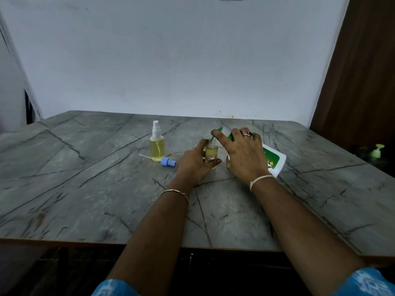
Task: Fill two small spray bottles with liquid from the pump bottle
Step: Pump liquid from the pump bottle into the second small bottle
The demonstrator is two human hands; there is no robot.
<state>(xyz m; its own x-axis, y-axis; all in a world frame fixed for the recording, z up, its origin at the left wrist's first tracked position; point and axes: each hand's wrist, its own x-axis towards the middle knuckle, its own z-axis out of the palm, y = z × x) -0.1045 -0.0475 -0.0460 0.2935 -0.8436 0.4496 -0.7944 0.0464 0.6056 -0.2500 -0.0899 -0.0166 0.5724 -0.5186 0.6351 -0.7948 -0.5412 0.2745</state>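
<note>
Near the far middle of the table (pixel 89 189) we see a finished spray bottle (pixel 157 144), upright and capped, standing apart from the hands. Just in front of it lies a blue spray cap (pixel 168 161) on its side, its thin white tube touching the bottle's foot. Far right, in shadow, sits a pale green pump top (pixel 377 151); what it belongs to we cannot make out. A brown wooden panel (pixel 363 82) rises to the right of a plain pale wall (pixel 171 60).

The tabletop is grey with dark vein lines like marble. The spray bottle is clear plastic with a white sprayer and holds yellow liquid.

Our view of the pump bottle (pixel 275 161) is mostly blocked by the right hand (pixel 243 154); only its white base and green label show. It is tilted left.

The left hand (pixel 195 163) grips a small bottle (pixel 211 152), thumb and fingers wrapped around it; it stands upright and uncapped on the table, yellow liquid inside, with a small label. The right hand clasps the pump bottle, with the forefinger stretched along the green spout (pixel 217 132), whose tip meets the small bottle's mouth. A ring (pixel 248 134) sits on one finger.
</note>
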